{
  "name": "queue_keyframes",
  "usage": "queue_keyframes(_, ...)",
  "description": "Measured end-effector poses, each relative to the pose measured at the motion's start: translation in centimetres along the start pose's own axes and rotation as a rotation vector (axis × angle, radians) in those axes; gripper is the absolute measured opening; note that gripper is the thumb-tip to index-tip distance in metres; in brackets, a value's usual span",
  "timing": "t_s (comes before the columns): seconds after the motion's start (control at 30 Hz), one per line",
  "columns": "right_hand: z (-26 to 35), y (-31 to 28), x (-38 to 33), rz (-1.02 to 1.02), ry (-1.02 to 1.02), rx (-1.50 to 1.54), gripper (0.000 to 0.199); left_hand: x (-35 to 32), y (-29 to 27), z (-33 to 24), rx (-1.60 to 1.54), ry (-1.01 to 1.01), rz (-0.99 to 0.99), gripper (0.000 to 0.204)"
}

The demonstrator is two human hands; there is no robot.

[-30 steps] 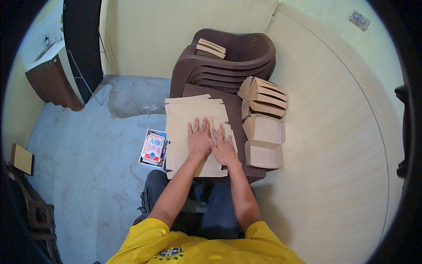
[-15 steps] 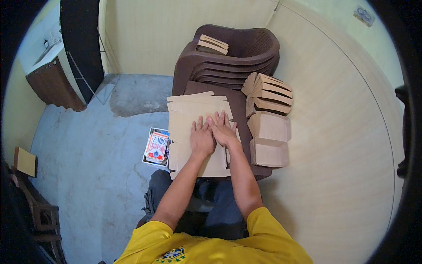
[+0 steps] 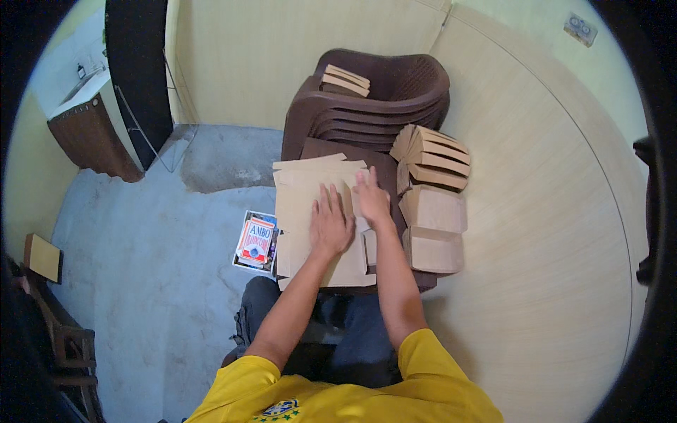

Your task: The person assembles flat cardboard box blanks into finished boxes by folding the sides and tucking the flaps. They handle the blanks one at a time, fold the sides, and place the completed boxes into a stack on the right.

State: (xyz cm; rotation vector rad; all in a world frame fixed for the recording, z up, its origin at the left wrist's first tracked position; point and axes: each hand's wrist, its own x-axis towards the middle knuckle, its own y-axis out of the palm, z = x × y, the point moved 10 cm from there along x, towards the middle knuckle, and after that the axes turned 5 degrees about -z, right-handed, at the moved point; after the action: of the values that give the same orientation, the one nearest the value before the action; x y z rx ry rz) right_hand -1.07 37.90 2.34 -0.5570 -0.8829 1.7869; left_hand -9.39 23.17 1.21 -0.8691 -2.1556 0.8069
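Small home-workshop room used for box making. Bare grey concrete floor (image 3: 141, 268); cream panelled walls (image 3: 550, 211). Stacked brown plastic chairs (image 3: 395, 106) served as workbench, bearing flat cardboard blanks (image 3: 310, 190) and folded cartons (image 3: 434, 208). A wooden cabinet with basin (image 3: 88, 123) stood far left.

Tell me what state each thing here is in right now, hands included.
left hand: open, flat on the cardboard sheets.
right hand: open, flat on the sheets.
flat cardboard sheets: unfolded, stacked.
folded boxes: closed, side by side.
brown plastic chairs: stacked together.
red and white packet: lying on the floor.
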Motion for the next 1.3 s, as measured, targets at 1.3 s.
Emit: queue_keyframes(1.3,-1.9,2.6,6.9,0.101,0.014,0.675,0.033,5.3,1.1,-0.5,-0.025,0.037,0.097,0.102)
